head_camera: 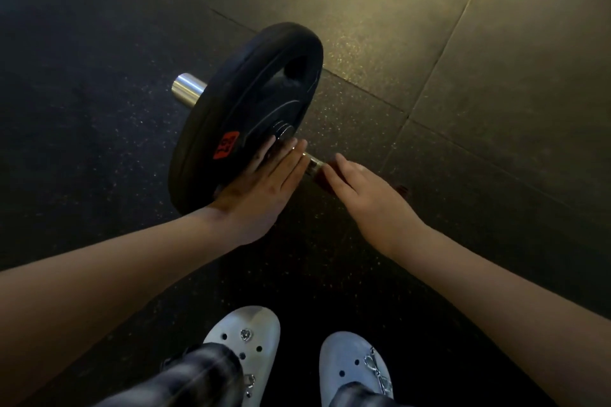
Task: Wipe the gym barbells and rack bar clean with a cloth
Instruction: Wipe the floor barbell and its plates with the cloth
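The bar (312, 163) lies low over the rubber floor (429, 43), carried by a black plate (244, 102) that stands on edge, with the silver sleeve (188, 89) poking out on the plate's far side. Only a short bright stretch of bar shows between the hands. The right hand (367, 195) covers the bar just beside that stretch, fingers curled down over a dark red cloth (320, 180) that peeps out under the fingertips and again past the knuckles. The left hand (261, 188) is released and flat, its straight fingers pressed against the plate face near the hub, beside a red label (226, 145). The step in hand looks like wiping the shaft next to the plate. To do it well, the flat hand should brace the plate so the bar cannot roll. The cloth should wrap the bar fully and be drawn along it with a slight twist, so the underside is cleaned too. The collar by the hub, likely to trap grime, deserves a pass. White clogs (244, 340) stand near the bar, so any roll towards the toes is worth guarding against.
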